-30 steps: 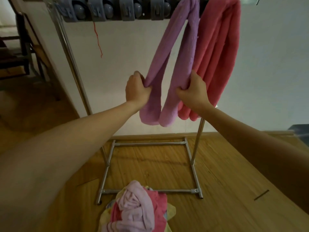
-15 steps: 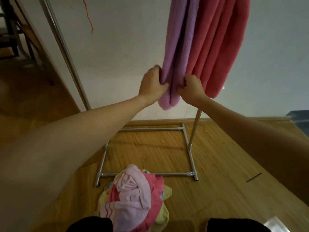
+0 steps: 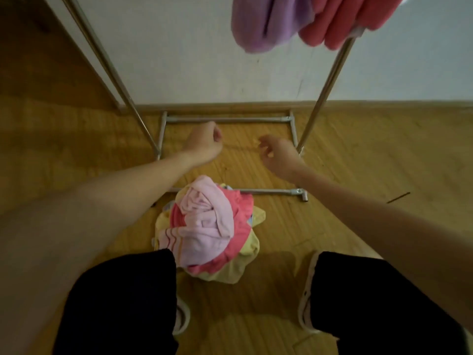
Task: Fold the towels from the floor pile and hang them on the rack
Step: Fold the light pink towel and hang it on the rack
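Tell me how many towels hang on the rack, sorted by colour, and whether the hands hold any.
Purple fluffy towel hanging: 1
Coral-pink fluffy towel hanging: 1
Towels held by the left hand or right hand: 0
Total hanging: 2
The crumpled floor pile of pink, red and yellow towels is too tangled to count.

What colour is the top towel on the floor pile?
Pale pink, striped at one end: top towel, head view.
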`<state>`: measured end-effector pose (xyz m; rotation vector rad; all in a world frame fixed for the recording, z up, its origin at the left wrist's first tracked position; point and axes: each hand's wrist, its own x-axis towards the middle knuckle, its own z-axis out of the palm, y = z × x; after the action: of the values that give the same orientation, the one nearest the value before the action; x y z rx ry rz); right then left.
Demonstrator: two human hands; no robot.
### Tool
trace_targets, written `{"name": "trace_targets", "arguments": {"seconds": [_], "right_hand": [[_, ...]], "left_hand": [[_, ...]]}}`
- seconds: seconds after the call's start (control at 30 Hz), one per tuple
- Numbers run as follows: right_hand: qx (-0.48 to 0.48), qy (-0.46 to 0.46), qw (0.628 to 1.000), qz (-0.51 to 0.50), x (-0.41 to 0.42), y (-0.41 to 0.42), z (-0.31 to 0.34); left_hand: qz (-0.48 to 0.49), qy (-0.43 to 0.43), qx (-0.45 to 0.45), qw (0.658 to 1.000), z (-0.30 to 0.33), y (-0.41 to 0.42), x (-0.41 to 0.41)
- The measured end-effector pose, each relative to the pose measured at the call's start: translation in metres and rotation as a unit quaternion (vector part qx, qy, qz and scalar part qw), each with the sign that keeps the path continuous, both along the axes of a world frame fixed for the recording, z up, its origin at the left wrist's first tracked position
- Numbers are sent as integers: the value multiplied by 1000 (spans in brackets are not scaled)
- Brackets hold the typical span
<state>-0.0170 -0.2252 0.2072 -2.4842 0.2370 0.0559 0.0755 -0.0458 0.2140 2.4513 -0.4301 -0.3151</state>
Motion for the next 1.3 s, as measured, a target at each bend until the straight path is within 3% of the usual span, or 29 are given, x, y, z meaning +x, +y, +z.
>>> {"name": "trace_targets", "arguments": {"seconds": [0.13,0.33,0.6,0.77,0.87,0.97,1.07,1.23,1.3], "right_hand": [[13,128,989,78,-24,40,-89],[-4,202,958,204,-49,95,-176],[-87,227,927,286,-66,127,-237],[-89,239,930,266,-75,125,-249],[-112,247,929,251,-74,121,-243],[-122,237,935,235,-73,117,-227],[-121,234,940,215,-74,116,-206],[-72,223,952,196,-83,115,-154],[-51,209,956,200,-92,110,-127]], "left_hand": [[-34,94,69,993,-81,46,-24],[-117,181,182,959,-179,107,-70],[-117,129,270,947,-245,130,-92],[-125,86,414,898,-249,132,-104],[-166,105,470,861,-242,145,-106],[-222,152,438,858,-226,162,-104],[-204,205,311,905,-193,169,-100],[-154,117,174,966,-117,149,-107],[-120,139,79,980,-84,134,-114]]}}
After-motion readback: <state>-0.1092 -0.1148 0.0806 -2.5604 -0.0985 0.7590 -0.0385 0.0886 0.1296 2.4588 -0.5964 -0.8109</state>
